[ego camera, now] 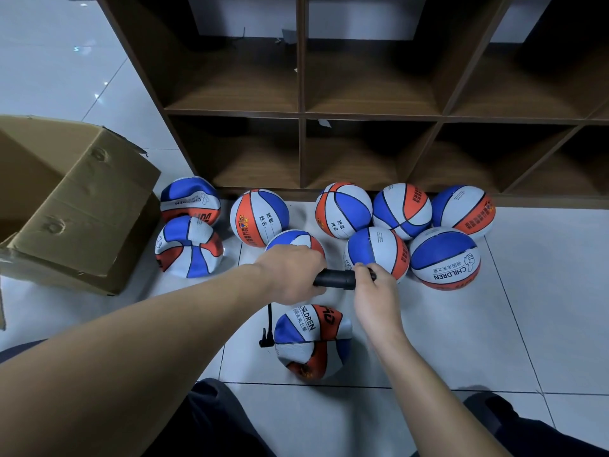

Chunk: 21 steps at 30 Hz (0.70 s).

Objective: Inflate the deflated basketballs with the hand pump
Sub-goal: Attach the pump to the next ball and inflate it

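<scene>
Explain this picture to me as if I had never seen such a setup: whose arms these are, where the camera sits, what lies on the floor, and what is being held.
There is one picture, taken by a wide-angle camera worn on a person's head, looking down at their own bare arms. No machine is involved.

The left hand and the right hand both have a grip on a black hand pump, held level between them. A thin black hose hangs from it beside a crumpled, deflated basketball on the tiled floor.

Further off lie more red, white and blue balls: round ones toward the right, two sagging ones on the left. An open cardboard box stands at far left, and a brown wooden shelf unit stands behind the balls.
</scene>
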### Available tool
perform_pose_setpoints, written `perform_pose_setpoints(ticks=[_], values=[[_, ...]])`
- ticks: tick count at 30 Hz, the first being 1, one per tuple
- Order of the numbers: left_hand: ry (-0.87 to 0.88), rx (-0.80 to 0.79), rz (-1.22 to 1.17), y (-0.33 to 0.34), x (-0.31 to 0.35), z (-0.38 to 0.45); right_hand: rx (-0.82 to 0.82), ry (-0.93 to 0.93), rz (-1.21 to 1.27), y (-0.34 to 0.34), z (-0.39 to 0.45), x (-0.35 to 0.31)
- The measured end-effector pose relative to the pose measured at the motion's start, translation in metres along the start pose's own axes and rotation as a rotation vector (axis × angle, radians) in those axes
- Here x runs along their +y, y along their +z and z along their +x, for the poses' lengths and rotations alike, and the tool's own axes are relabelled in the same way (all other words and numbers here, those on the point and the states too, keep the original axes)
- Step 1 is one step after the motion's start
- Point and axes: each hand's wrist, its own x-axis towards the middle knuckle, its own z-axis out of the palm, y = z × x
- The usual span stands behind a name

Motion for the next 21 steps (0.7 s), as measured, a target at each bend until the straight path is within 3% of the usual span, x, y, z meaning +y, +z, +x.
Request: perform_pose_setpoints(ticks=[4, 13, 21], values=[[0.001, -0.004, -0.035, -0.002, 0.000, 0.000, -0.041, 0.043, 0.002, -0.012, 0.007, -0.002], [-0.095, -0.063, -0.015, -0.011, -0.019, -0.003, 0.132, 0.194, 0.157, -0.063, 0.033, 0.003], [-0.076, -0.063, 0.030, -0.011, -0.014, -0.004, 0.191, 0.106, 0.124, -0.039, 0.022, 0.000]])
